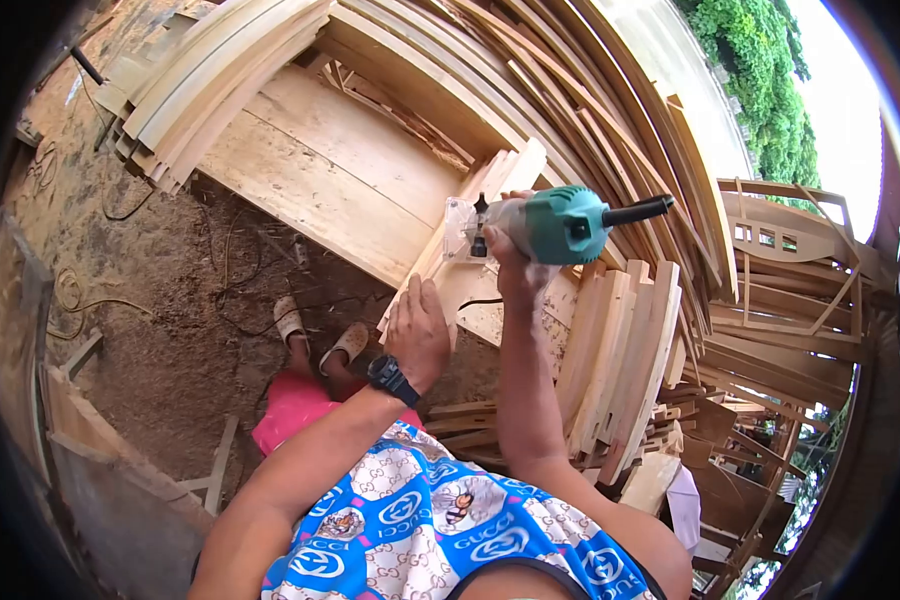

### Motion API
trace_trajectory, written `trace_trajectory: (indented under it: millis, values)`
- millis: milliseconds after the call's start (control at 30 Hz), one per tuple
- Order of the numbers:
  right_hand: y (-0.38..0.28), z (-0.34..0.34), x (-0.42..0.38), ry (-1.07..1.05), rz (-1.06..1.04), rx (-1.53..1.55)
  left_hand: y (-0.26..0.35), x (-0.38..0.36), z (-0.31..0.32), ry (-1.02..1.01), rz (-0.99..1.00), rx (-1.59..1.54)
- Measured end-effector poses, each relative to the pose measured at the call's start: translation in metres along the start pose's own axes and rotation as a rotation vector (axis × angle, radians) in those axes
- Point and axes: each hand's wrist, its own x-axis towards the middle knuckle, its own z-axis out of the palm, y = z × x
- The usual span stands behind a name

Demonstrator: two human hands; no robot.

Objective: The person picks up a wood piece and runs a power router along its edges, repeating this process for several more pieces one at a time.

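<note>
My right hand (510,240) is wrapped round the body of a teal power trimmer (567,226) with a clear base and a black cord end. The trimmer's base rests at a narrow wooden board (432,262) lying across the workbench. My left hand (420,328), with a black watch at the wrist, lies flat on the near end of that board, fingers stretched out and pointing up. Where the cutting bit meets the wood is too small to tell.
Curved wooden strips (232,75) are stacked at the upper left, more along the far side. Boards (625,350) stand to the right of the bench (320,170). A cord (225,270) trails on the sawdust-covered ground. Timber frames and scraps lie at the far right.
</note>
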Motion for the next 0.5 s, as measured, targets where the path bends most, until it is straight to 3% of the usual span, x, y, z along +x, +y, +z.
trace_trajectory:
  millis: [267, 333, 400, 433, 467, 500]
  values:
    - [0.012, 0.005, 0.025, 0.169, -0.066, 0.053, 0.003, -0.001, -0.005, 0.022, 0.023, 0.04]
    - [0.027, -0.008, 0.047, 0.158, -0.092, -0.089, 0.001, -0.001, -0.004, 0.019, 0.035, 0.019]
    - [0.05, -0.02, 0.07, 0.144, -0.023, -0.066, 0.0, -0.002, -0.004, 0.006, 0.043, 0.003]
    - [0.053, -0.026, 0.085, 0.153, -0.125, -0.212, -0.001, -0.001, -0.003, 0.011, 0.036, -0.003]
    - [0.062, -0.027, 0.097, 0.187, -0.089, -0.175, -0.002, -0.001, -0.002, 0.017, 0.031, -0.008]
    - [0.069, -0.028, 0.112, 0.212, -0.291, -0.229, 0.0, 0.0, -0.004, 0.014, 0.019, -0.017]
